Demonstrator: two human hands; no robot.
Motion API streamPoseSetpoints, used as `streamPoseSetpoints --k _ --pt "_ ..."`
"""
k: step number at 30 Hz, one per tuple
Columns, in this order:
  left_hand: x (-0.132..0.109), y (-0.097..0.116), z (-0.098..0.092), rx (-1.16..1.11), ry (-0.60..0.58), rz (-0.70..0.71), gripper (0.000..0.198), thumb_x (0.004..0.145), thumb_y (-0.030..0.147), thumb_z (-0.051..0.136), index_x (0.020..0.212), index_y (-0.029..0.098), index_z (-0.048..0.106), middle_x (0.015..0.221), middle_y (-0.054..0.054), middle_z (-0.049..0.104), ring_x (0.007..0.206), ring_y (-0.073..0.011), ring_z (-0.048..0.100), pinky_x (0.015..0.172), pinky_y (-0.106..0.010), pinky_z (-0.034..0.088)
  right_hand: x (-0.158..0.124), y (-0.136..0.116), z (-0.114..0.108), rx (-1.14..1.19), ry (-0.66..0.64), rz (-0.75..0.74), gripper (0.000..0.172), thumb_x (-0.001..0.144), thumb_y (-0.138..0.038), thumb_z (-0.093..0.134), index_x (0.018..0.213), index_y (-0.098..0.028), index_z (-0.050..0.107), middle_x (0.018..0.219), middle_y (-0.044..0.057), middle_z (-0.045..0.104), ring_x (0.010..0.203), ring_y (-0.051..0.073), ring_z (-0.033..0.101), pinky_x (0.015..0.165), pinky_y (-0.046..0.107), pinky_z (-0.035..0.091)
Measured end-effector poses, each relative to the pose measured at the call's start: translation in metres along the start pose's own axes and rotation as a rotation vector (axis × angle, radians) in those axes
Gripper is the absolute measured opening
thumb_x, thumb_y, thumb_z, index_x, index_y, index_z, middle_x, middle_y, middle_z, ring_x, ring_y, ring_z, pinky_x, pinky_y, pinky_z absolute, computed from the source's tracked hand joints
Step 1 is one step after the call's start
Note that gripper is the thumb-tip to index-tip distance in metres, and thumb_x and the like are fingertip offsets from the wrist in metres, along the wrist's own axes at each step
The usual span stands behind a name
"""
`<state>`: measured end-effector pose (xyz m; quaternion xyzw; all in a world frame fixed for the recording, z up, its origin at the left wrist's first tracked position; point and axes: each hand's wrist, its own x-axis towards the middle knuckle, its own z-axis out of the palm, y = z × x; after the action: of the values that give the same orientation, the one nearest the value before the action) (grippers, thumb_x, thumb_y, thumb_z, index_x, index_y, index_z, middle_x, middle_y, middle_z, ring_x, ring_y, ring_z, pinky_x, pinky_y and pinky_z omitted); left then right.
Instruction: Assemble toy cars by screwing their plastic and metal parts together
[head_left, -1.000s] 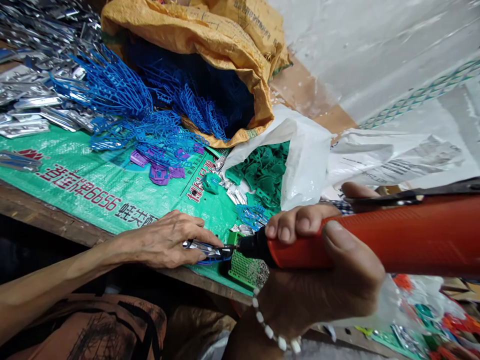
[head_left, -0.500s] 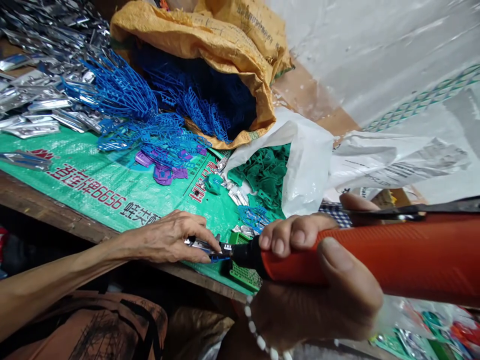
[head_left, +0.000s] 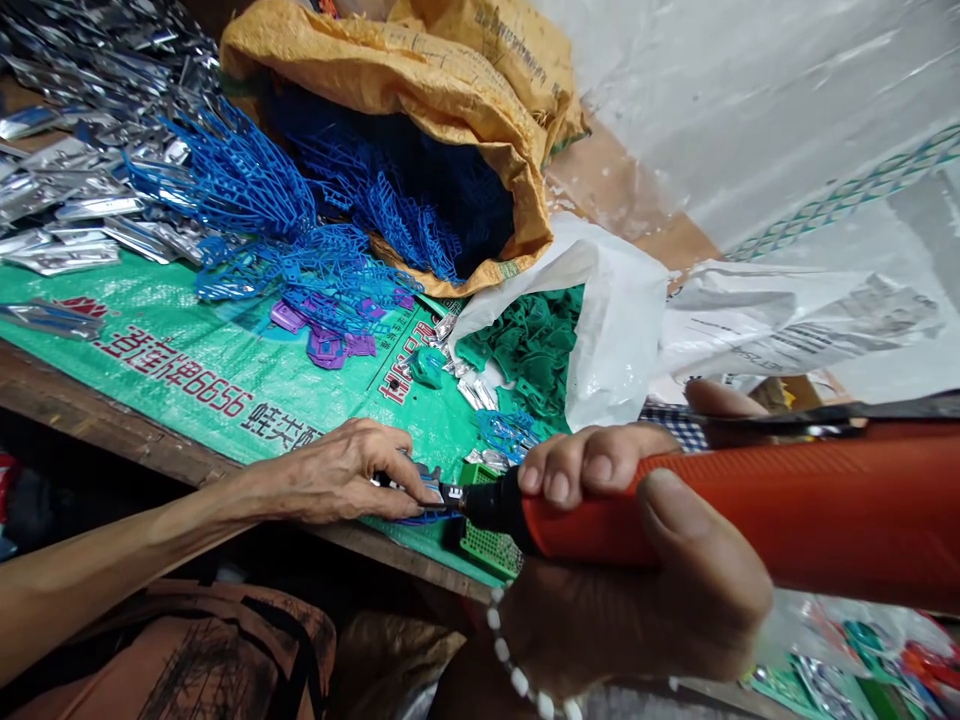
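My right hand [head_left: 630, 580] is wrapped round an orange electric screwdriver [head_left: 795, 500], which lies nearly level with its black nose pointing left. A white beaded bracelet circles that wrist. At the table's front edge my left hand [head_left: 367, 470] pinches a small silver, black and blue plastic part [head_left: 439, 497] between thumb and fingers. The screwdriver's tip meets the right end of this part; the exact contact point is too small to make out. Just beneath the nose sits a green perforated basket [head_left: 487, 545], partly covered by the tool.
Silver plastic pieces [head_left: 75, 190] are heaped at the back left. Blue plastic frames [head_left: 247, 190] spill from an orange woven sack [head_left: 390, 70]. Purple pieces [head_left: 330, 340] lie in front. A white bag [head_left: 615, 330] holds green pieces [head_left: 532, 340]. Green sheeting [head_left: 172, 350] covers the table.
The small part has turned slightly in my left fingers, and the fingertips have shifted a little on it. The screwdriver stays at its right end, with only slight movement of my right hand.
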<state>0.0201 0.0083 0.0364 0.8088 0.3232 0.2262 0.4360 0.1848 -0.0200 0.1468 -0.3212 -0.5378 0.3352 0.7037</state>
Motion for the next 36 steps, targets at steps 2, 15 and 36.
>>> streamPoseSetpoints --k 2,15,36 --pt "-0.0002 -0.0017 0.0008 -0.014 0.007 0.005 0.020 0.093 0.035 0.071 0.109 0.041 0.081 0.082 0.000 0.064 0.085 -0.0188 0.062 0.086 -0.032 0.041 0.0002 0.0007 -0.0009 -0.001 -0.011 -0.002 0.009 0.079 -0.017 0.062 0.079 -0.023 0.069 0.063 -0.005 0.055 0.048 0.009 0.053 0.049 0.025 0.053" --pt "0.0005 -0.0071 0.0023 -0.038 0.011 0.047 0.019 0.095 0.035 0.069 0.108 0.039 0.082 0.081 0.000 0.062 0.084 -0.0177 0.060 0.088 -0.031 0.040 -0.0002 0.0028 -0.0044 -0.009 -0.026 0.000 0.010 0.083 -0.017 0.066 0.081 -0.026 0.072 0.065 -0.006 0.058 0.051 0.010 0.055 0.051 0.025 0.053" --pt "0.0009 -0.0079 0.0012 -0.080 -0.024 0.042 0.021 0.097 0.033 0.067 0.112 0.040 0.080 0.075 0.003 0.048 0.071 -0.0116 0.051 0.069 -0.025 0.034 -0.0001 0.0024 -0.0050 -0.012 -0.001 -0.003 0.009 0.083 -0.018 0.065 0.080 -0.024 0.071 0.065 -0.006 0.056 0.050 0.009 0.054 0.051 0.025 0.053"
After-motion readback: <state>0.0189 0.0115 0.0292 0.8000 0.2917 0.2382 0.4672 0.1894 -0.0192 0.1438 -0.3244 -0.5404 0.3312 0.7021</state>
